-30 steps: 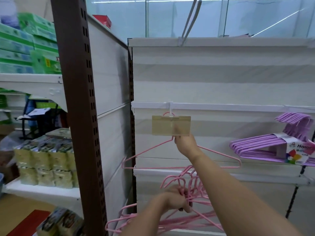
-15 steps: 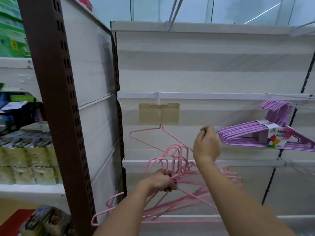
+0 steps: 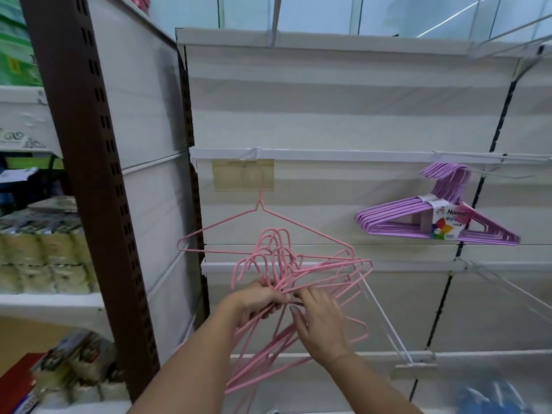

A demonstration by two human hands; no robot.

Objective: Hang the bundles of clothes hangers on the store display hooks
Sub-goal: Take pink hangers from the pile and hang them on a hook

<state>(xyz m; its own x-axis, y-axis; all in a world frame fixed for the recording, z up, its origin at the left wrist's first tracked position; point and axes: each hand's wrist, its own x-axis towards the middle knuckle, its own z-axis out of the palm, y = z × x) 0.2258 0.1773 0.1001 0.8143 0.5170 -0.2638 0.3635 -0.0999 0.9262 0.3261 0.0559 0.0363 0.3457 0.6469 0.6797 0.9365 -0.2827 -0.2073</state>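
Note:
A single pink hanger (image 3: 239, 222) hangs from the display hook behind a yellowish price tag (image 3: 242, 175) on the white panel. Below it my left hand (image 3: 259, 298) grips a loose bunch of pink hangers (image 3: 301, 273) by their necks, hooks pointing up. My right hand (image 3: 321, 322) is against the same bunch just to the right, its fingers on the wires. A bundle of purple hangers (image 3: 418, 219) with a paper label hangs from a hook at the right.
A brown slotted upright (image 3: 89, 174) stands at the left, with packaged goods (image 3: 38, 249) on shelves beyond it. Bare white wire hooks (image 3: 385, 321) stick out of the panel at the lower right and upper right.
My right hand let go of the hung pink hanger, dropped down and came to the bunch in my left hand. The single hanger now hangs alone on its hook.

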